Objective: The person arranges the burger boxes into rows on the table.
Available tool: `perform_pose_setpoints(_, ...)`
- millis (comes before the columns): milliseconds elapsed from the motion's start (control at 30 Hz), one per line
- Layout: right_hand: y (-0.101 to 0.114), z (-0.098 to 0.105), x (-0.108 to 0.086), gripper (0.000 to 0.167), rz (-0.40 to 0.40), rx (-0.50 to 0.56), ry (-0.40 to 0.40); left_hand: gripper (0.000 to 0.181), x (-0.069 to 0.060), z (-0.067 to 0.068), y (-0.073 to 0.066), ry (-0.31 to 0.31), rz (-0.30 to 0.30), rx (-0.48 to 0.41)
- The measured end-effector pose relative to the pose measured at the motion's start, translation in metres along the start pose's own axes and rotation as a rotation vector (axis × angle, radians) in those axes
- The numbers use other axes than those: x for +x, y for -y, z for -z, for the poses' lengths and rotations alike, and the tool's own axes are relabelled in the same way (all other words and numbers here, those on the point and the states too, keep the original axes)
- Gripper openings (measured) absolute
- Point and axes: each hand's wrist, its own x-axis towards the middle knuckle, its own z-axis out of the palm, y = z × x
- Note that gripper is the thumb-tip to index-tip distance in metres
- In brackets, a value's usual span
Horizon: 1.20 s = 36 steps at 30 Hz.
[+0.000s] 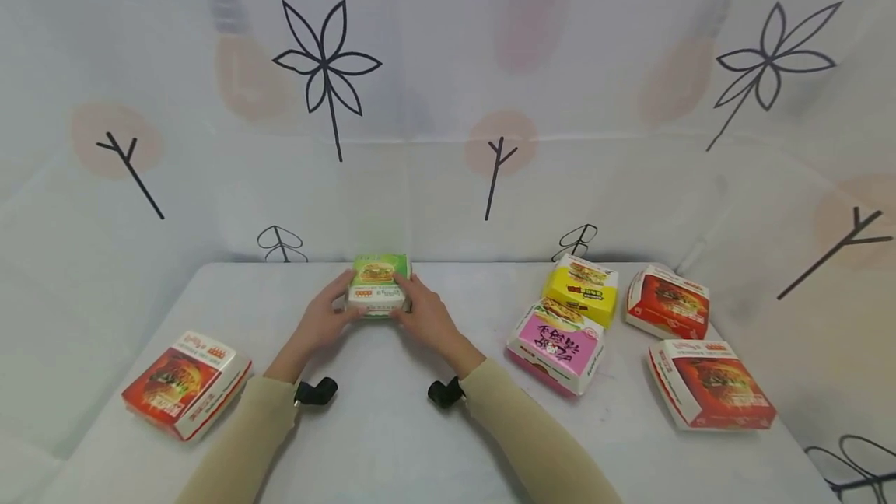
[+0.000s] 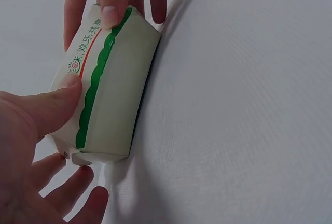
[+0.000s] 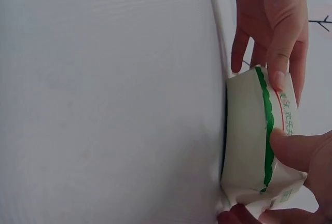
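Observation:
A green and white burger box (image 1: 379,284) sits near the far edge of the white table, between my two hands. My left hand (image 1: 323,321) grips its left side and my right hand (image 1: 428,316) its right side. In the left wrist view, the thumb of the left hand (image 2: 26,141) lies on the top of the burger box (image 2: 116,86), fingers at its end. The right wrist view shows the right hand (image 3: 311,156) pinching the opposite end of the box (image 3: 246,125). The box's underside is hidden.
A red and white burger box (image 1: 183,383) lies at the left of the table (image 1: 392,426). On the right, a pink box (image 1: 558,342) touches a yellow one (image 1: 582,288). Two more red boxes, one behind (image 1: 668,302) and one nearer (image 1: 717,385), stand by the right edge. A printed curtain (image 1: 420,193) hangs behind.

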Motion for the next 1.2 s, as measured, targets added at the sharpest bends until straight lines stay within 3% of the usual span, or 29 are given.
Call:
perform_pose_setpoints(433, 0.003, 0.003, -0.002, 0.073, 0.027, -0.064, -0.025, 0.075, -0.004, 0.003, -0.007, 0.011, 0.021, 0.036)
perform_pose_setpoints(700, 0.004, 0.001, -0.007, 0.071, 0.027, -0.039, -0.048, 0.073, -0.007, 0.008, -0.004, -0.016, -0.01, 0.069)
perform_pose_setpoints(867, 0.004, 0.001, -0.01, 0.07, 0.015, -0.034, -0.052, 0.065, -0.025, 0.023, -0.016, -0.04, -0.057, 0.109)
perform_pose_setpoints(1033, 0.004, 0.002, -0.013, 0.068, 0.0, -0.042, -0.061, 0.059, -0.05, 0.043, -0.033, -0.035, -0.135, 0.216)
perform_pose_setpoints(1200, 0.002, 0.005, -0.02, 0.066, 0.017, -0.06, -0.067, 0.055, -0.079, 0.066, -0.042, -0.081, -0.139, 0.313)
